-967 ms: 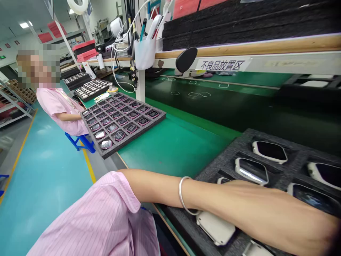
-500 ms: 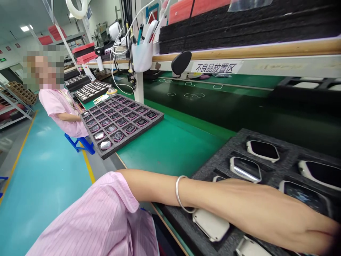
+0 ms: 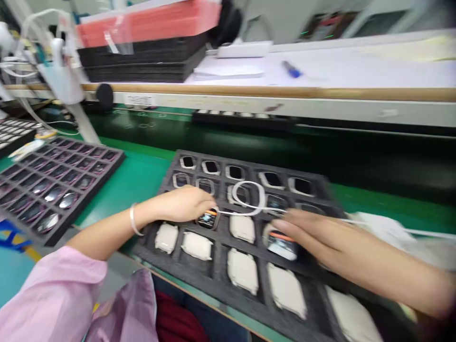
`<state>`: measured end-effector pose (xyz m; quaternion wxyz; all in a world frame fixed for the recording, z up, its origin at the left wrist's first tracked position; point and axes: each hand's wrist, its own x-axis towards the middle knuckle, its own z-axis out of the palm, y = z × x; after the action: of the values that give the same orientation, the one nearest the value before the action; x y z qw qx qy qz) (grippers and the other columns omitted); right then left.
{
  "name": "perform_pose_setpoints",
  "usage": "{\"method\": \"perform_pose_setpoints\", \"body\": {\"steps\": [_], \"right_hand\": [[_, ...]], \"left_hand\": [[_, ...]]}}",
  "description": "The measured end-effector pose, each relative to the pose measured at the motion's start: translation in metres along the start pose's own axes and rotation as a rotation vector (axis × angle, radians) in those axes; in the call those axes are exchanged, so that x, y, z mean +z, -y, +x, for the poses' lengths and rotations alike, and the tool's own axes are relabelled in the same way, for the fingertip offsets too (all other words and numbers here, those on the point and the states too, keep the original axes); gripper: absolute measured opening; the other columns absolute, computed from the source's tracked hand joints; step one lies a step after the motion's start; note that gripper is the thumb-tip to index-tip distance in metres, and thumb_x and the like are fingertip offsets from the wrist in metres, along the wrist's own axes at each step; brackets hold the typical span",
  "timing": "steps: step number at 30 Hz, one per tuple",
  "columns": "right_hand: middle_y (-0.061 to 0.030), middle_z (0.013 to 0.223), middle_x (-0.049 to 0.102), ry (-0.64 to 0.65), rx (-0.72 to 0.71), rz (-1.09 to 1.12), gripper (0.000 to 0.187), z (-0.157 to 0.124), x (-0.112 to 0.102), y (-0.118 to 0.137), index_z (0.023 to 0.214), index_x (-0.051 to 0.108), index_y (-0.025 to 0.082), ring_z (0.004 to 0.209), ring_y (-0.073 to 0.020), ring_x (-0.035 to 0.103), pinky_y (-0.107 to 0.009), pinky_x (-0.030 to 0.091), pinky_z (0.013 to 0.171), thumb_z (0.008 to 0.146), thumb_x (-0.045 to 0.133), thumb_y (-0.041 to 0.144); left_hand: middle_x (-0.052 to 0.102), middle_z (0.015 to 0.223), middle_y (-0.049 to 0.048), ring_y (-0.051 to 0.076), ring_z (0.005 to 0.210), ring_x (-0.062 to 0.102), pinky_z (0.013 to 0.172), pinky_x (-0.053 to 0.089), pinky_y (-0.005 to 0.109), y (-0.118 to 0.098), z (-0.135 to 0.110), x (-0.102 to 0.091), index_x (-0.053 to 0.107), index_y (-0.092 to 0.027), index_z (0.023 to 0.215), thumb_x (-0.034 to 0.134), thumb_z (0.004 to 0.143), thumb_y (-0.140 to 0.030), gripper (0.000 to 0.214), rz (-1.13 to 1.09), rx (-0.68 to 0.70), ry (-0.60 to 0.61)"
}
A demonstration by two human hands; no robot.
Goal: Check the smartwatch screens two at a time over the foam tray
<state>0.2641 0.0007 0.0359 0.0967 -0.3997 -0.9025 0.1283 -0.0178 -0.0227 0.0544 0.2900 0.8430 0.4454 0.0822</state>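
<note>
A grey foam tray [image 3: 217, 273] in front of me holds smartwatch bodies in its pockets, some screen up, some with pale backs up. My left hand [image 3: 187, 204] has its fingers closed at the upper edge of a smartwatch [image 3: 207, 218] with a lit screen. At the right, my right hand [image 3: 320, 237] is on a second lit smartwatch [image 3: 283, 244], its fingers along the top edge and its thumb hidden. A looped white cable [image 3: 261, 197] lies over the tray between both hands. Motion blur softens the fingertips.
Another foam tray [image 3: 85, 190] of dark-faced pieces is at the left on the green bench [image 3: 135, 175]. Above the back runs a shelf [image 3: 320, 92] with stacked black foam and red sheets [image 3: 149, 28] and a blue-capped pen [image 3: 292, 70]. A crumpled white bag [image 3: 384, 232] lies at right.
The view has swung right, so the near tray now shows almost whole. My right hand and the white cable have come into view, and my left hand's fingers now show at a lit smartwatch.
</note>
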Motion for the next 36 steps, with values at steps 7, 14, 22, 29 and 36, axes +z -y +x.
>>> {"method": "perform_pose_setpoints", "body": {"steps": [7, 14, 22, 29, 36], "right_hand": [[-0.0107, 0.088, 0.069, 0.269, 0.132, 0.011, 0.04, 0.003, -0.022, 0.015, 0.075, 0.051, 0.021, 0.085, -0.0275, 0.065, -0.038, 0.048, 0.078, 0.103, 0.027, 0.037], [-0.0106, 0.093, 0.069, 0.324, 0.171, -0.1, 0.039, 0.002, -0.025, 0.024, 0.074, 0.048, 0.02, 0.09, -0.0264, 0.064, -0.035, 0.044, 0.084, 0.108, 0.029, 0.026], [-0.0108, 0.091, 0.068, 0.301, 0.147, -0.03, 0.04, 0.001, -0.024, 0.018, 0.076, 0.054, 0.018, 0.087, -0.0251, 0.064, -0.032, 0.046, 0.081, 0.107, 0.031, 0.026], [-0.007, 0.111, 0.073, 0.021, 0.151, 0.389, 0.03, -0.01, -0.011, -0.003, 0.104, 0.07, 0.018, 0.105, -0.0249, 0.066, -0.033, 0.051, 0.093, 0.099, 0.042, 0.026], [-0.0081, 0.098, 0.069, -0.382, 0.035, 0.287, 0.025, -0.07, -0.01, 0.004, 0.105, 0.073, 0.021, 0.091, -0.024, 0.066, -0.035, 0.053, 0.081, 0.099, 0.05, 0.026]], "left_hand": [[0.043, 0.064, -0.0006, 0.014, 0.062, 0.039, 0.061, 0.03, 0.027, -0.005, 0.015, -0.021, 0.046, -0.018, 0.066, 0.038, 0.094, -0.043, 0.039, -0.089, -0.105, 0.183], [0.038, 0.066, -0.0016, 0.013, 0.062, 0.032, 0.059, 0.03, 0.026, -0.01, 0.015, -0.023, 0.047, -0.019, 0.068, 0.04, 0.09, -0.054, 0.042, -0.1, -0.166, 0.208], [0.043, 0.068, -0.0018, 0.012, 0.064, 0.035, 0.06, 0.03, 0.025, -0.009, 0.018, -0.029, 0.061, -0.016, 0.078, 0.046, 0.089, -0.056, 0.044, -0.139, -0.234, 0.26], [0.071, 0.09, 0.0056, 0.018, 0.082, 0.059, 0.075, 0.044, 0.028, -0.006, 0.018, -0.028, 0.07, -0.014, 0.089, 0.063, 0.077, -0.045, 0.034, -0.213, -0.267, 0.062], [0.071, 0.088, 0.0022, 0.018, 0.079, 0.061, 0.073, 0.043, 0.03, -0.031, 0.024, 0.003, 0.072, -0.02, 0.089, 0.064, 0.083, -0.031, 0.015, -0.01, -0.109, -0.173]]}}
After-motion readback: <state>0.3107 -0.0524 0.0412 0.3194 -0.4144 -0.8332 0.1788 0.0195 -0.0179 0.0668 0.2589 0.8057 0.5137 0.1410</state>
